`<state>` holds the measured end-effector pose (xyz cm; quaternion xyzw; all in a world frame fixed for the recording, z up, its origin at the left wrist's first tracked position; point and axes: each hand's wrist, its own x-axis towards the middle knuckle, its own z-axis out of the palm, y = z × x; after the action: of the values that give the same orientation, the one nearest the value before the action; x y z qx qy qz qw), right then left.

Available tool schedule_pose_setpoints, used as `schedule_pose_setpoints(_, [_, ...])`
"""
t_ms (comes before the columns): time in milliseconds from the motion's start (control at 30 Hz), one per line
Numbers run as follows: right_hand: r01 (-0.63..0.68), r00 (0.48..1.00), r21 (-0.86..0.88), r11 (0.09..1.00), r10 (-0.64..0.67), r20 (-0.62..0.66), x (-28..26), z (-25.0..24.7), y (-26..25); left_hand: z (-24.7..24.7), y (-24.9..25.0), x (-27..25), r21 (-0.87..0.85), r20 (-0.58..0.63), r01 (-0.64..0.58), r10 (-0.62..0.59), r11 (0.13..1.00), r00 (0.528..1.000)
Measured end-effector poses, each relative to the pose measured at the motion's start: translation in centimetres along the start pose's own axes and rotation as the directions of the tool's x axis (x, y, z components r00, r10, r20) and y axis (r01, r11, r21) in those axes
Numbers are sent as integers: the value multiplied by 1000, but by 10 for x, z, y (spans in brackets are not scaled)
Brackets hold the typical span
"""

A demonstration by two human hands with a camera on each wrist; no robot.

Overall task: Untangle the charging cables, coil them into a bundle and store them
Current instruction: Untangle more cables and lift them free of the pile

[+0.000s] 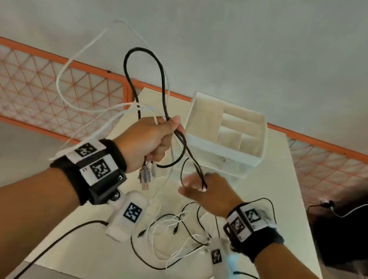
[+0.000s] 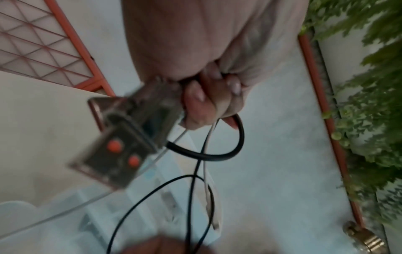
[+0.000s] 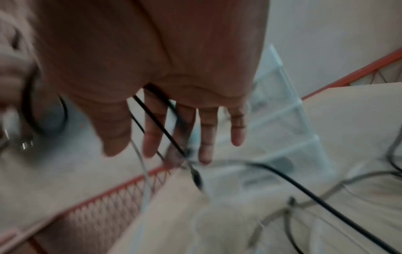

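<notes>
My left hand (image 1: 154, 137) is raised above the table and grips a bunch of cables: a thick black cable (image 1: 142, 61) looping upward, white cables (image 1: 74, 70) arcing to the left, and USB plugs (image 1: 145, 177) hanging below the fist. The left wrist view shows the curled fingers (image 2: 208, 101) round the black loop (image 2: 228, 151) and a clear plug (image 2: 121, 137). My right hand (image 1: 204, 190) hovers lower with straight, spread fingers (image 3: 205, 137); a thin black cable (image 3: 165, 130) runs across them. A tangle of black and white cables (image 1: 176, 233) lies on the table.
A white divided storage box (image 1: 227, 131) stands at the far side of the white table (image 1: 286, 214), on clear drawers. An orange mesh fence (image 1: 43, 85) runs behind. A dark object with a cable (image 1: 346, 211) sits to the right of the table.
</notes>
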<state>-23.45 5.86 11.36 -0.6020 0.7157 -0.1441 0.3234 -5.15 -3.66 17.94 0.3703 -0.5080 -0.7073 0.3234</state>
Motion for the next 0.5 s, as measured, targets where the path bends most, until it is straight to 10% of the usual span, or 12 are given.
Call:
schedule_pose_setpoints(267, [-397,916,-13,918,395,-74,6,25,81,-69,25,8,14,-430,55,-44,998,902])
schedule_pose_setpoints(500, [-405,911,53,913,408,-69,13,28,83,-74,-25,31,195,-402,487,-383,852,832])
